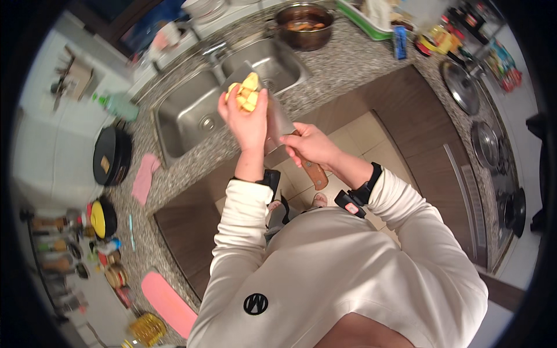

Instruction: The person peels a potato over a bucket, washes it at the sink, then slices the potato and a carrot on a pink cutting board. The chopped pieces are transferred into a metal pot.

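Observation:
My right hand (pixel 315 144) is wrapped around the wooden handle (pixel 315 174) of a cleaver. Its broad metal blade (pixel 278 119) points away from me, over the front edge of the double sink. On the blade sits a heap of pale yellow food chunks (pixel 248 98), perhaps cut potato. Cupped around that heap, my left hand (pixel 244 115) steadies the pieces against the blade and hides part of them. Beyond the blade's tip are the steel basins (pixel 187 117) and the faucet (pixel 215 48).
A pot (pixel 303 27) with brown food pieces stands right of the sink. Left are a black pan (pixel 112 154), a pink cloth (pixel 145 176) and a pink cutting board (pixel 169 300). The stove (pixel 500 187) with cookware lies far right; cabinet fronts (pixel 409 113) run below the counter.

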`<action>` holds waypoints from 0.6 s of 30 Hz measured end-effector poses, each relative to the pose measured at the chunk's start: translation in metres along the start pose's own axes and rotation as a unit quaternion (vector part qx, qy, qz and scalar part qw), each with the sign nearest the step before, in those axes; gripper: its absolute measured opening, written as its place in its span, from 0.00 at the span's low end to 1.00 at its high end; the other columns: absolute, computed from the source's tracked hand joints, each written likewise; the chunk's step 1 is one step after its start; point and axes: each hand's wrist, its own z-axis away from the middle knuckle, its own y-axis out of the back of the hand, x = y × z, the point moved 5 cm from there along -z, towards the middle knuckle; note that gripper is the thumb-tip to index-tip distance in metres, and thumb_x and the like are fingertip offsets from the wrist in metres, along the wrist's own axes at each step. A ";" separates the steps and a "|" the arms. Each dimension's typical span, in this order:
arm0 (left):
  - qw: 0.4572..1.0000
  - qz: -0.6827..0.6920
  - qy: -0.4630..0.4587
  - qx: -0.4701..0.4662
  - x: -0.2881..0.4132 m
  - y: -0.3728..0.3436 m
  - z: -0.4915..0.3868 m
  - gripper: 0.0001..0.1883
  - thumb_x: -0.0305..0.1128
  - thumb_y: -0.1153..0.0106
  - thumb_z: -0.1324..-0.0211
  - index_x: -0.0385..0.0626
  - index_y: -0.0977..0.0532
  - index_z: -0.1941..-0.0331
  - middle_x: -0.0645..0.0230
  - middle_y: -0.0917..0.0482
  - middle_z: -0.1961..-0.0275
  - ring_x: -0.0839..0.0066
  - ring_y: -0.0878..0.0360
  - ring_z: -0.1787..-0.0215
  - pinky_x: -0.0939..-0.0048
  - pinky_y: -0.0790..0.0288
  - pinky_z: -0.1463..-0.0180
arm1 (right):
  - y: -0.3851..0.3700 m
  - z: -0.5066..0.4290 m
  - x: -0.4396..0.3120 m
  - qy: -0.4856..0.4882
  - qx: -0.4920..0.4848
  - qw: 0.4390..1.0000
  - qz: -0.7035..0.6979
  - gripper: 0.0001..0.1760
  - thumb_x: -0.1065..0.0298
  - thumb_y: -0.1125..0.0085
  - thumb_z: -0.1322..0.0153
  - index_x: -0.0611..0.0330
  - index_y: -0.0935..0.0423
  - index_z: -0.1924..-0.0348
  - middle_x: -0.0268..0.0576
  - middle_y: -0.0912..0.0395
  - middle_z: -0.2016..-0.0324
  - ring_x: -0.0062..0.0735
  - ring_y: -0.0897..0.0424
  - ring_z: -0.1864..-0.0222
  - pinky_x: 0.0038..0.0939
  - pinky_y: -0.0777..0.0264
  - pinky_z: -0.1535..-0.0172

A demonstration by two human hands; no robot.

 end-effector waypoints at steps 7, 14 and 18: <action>0.985 0.081 -0.020 -0.151 0.077 -0.189 -0.002 0.34 0.47 0.25 0.53 0.42 0.24 0.45 0.45 0.36 0.35 0.49 0.34 0.33 0.57 0.37 0.31 | 0.142 0.029 -0.051 0.034 0.161 0.984 -0.072 0.08 0.67 0.45 0.24 0.61 0.31 0.64 0.35 0.26 0.82 0.23 0.28 0.86 0.27 0.32 0.82; 0.976 0.111 -0.028 -0.188 0.092 -0.299 -0.058 0.33 0.49 0.26 0.52 0.40 0.23 0.46 0.48 0.33 0.39 0.52 0.31 0.37 0.60 0.35 0.33 | 0.221 -0.024 -0.106 0.043 0.205 0.975 -0.077 0.09 0.65 0.45 0.24 0.61 0.31 0.63 0.37 0.26 0.81 0.25 0.27 0.85 0.28 0.30 0.81; 0.977 0.107 0.008 -0.186 0.071 -0.355 -0.121 0.32 0.52 0.28 0.49 0.43 0.22 0.45 0.52 0.31 0.38 0.57 0.32 0.35 0.63 0.37 0.32 | 0.254 -0.092 -0.154 0.029 0.206 0.976 -0.058 0.09 0.63 0.46 0.25 0.60 0.30 0.61 0.38 0.25 0.79 0.27 0.26 0.83 0.31 0.28 0.80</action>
